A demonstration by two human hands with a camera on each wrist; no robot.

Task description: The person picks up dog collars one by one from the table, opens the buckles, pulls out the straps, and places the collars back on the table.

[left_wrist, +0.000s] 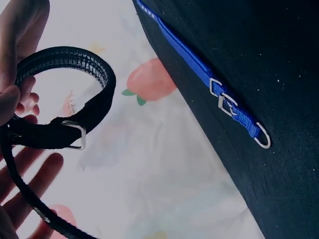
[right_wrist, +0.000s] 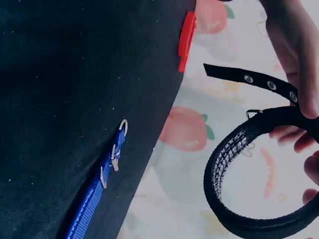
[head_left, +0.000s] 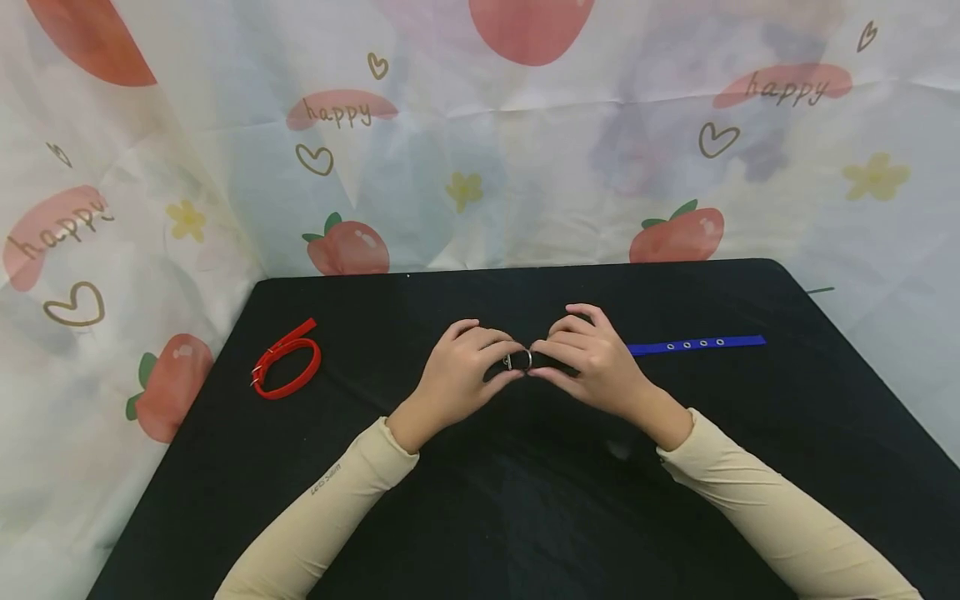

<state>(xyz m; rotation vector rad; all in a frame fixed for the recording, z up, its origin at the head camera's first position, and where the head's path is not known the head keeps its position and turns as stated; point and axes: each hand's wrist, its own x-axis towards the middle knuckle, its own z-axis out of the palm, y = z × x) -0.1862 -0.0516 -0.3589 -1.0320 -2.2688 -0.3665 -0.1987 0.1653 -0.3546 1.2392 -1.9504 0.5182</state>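
Between both hands is a black collar (left_wrist: pixel 94 112), curled into a loop with a metal buckle on it. Its strap end (right_wrist: pixel 234 73) has metal eyelets and sticks out past the loop in the right wrist view. From the left, my left hand (head_left: pixel 463 367) pinches the collar by the buckle. My right hand (head_left: pixel 600 362) pinches it from the other side, thumb and forefinger by a metal ring (head_left: pixel 529 359). In the head view the black collar barely shows against the black cloth. Behind the right hand lies a blue collar (head_left: pixel 697 344), its buckle end hidden there.
A red collar (head_left: pixel 288 395) lies buckled into a loop on the left of the black-covered table (head_left: pixel 465 508). The blue collar's buckle (left_wrist: pixel 224 103) shows in the left wrist view. A printed curtain (head_left: pixel 510 167) hangs behind the table and at its sides.
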